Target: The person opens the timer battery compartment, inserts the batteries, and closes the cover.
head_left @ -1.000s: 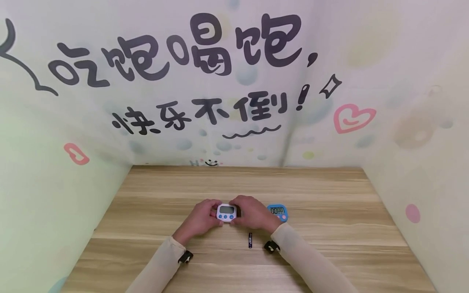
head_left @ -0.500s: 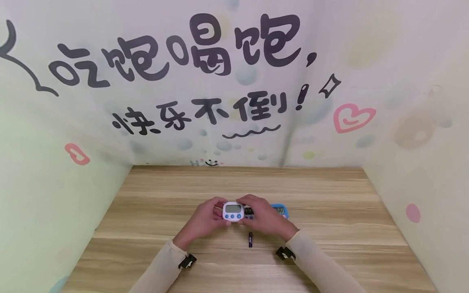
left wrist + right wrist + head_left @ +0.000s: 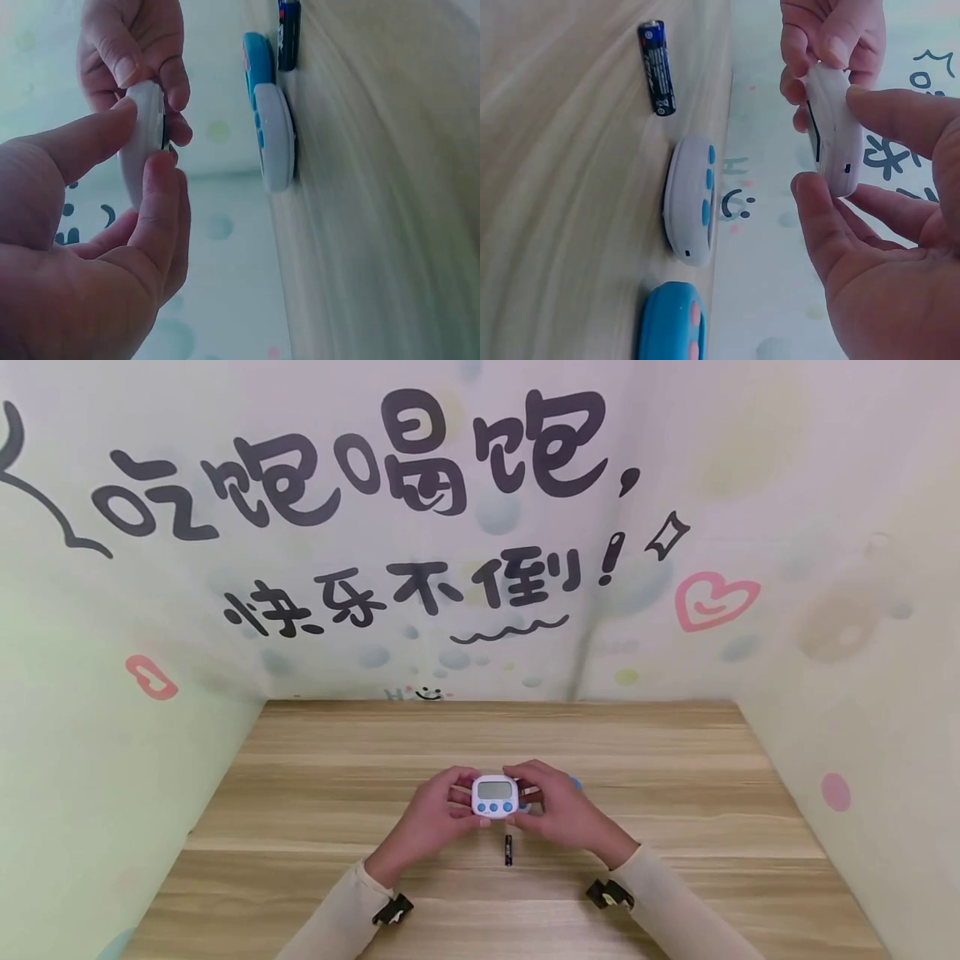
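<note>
Between my two hands is a white digital timer [image 3: 494, 797] with blue buttons and a blank grey display, held off the table. My left hand [image 3: 437, 814] pinches its left end, thumb below and fingers above and behind. On the opposite end my right hand [image 3: 566, 814] grips it the same way. The right wrist view shows the held timer [image 3: 832, 124] edge-on, with a dark line along its back. Below it on the table lies a second white timer [image 3: 691, 199], mostly hidden in the head view behind the right hand.
A blue timer [image 3: 671, 322] lies beside the second white one; only its corner [image 3: 576, 783] shows in the head view. A dark AAA-size battery [image 3: 508, 850] lies nearer the person. Printed walls enclose the wooden table [image 3: 337, 743] at the back and sides.
Both hands have carried the white timer to the right, over the second white timer. The right hand now hides most of the blue timer. The battery stays put.
</note>
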The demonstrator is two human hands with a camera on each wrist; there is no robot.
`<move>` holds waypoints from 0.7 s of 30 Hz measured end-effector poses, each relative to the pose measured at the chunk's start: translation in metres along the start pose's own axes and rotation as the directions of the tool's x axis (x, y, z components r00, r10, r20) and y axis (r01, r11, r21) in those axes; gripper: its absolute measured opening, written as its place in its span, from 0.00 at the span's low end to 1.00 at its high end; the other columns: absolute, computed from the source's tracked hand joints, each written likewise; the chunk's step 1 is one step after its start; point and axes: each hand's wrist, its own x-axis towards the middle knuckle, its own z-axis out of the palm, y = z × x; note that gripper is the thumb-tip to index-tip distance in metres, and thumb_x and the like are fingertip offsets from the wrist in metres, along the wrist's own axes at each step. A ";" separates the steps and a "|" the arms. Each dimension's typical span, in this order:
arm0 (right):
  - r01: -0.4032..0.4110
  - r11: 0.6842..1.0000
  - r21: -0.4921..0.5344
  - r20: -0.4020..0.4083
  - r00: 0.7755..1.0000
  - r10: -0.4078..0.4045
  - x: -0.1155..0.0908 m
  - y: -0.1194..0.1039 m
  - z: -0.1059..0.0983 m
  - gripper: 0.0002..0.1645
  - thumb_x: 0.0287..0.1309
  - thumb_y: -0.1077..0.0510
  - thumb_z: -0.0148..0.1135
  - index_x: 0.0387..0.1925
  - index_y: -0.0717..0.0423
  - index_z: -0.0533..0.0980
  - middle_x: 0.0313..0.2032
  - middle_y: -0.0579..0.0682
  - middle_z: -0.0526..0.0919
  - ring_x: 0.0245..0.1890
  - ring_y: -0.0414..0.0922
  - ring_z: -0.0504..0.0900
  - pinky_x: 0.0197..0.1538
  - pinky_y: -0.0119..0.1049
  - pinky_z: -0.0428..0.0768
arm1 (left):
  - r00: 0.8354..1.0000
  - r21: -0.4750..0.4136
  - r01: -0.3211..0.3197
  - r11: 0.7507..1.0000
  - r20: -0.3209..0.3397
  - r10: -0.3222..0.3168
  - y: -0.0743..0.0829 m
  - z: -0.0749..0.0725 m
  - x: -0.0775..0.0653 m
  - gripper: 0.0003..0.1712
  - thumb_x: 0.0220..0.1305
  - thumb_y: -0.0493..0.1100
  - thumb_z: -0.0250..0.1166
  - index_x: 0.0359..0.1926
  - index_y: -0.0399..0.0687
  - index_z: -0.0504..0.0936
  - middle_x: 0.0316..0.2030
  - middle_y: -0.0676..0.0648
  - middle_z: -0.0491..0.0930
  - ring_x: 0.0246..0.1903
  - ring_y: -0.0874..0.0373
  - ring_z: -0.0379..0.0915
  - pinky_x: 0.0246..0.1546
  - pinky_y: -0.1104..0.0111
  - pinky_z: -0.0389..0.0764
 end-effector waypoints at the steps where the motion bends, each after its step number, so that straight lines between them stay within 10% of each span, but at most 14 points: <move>1: 0.000 1.000 0.012 0.000 1.000 0.000 -0.001 0.001 0.000 0.38 0.61 0.60 0.77 0.69 0.66 0.73 0.59 0.57 0.82 0.52 0.51 0.87 0.53 0.43 0.92 | 1.000 -0.005 -0.002 1.000 -0.006 0.002 0.000 0.001 -0.001 0.38 0.58 0.40 0.81 0.67 0.40 0.76 0.55 0.41 0.80 0.49 0.51 0.83 0.47 0.71 0.90; 21: -0.093 0.992 0.085 0.038 0.995 0.090 -0.010 0.002 -0.004 0.41 0.58 0.64 0.78 0.72 0.60 0.72 0.45 0.49 0.86 0.40 0.39 0.84 0.42 0.31 0.89 | 1.000 -0.068 -0.014 0.998 -0.022 0.013 0.006 0.009 -0.010 0.30 0.64 0.40 0.76 0.65 0.52 0.76 0.58 0.45 0.80 0.53 0.50 0.80 0.45 0.71 0.90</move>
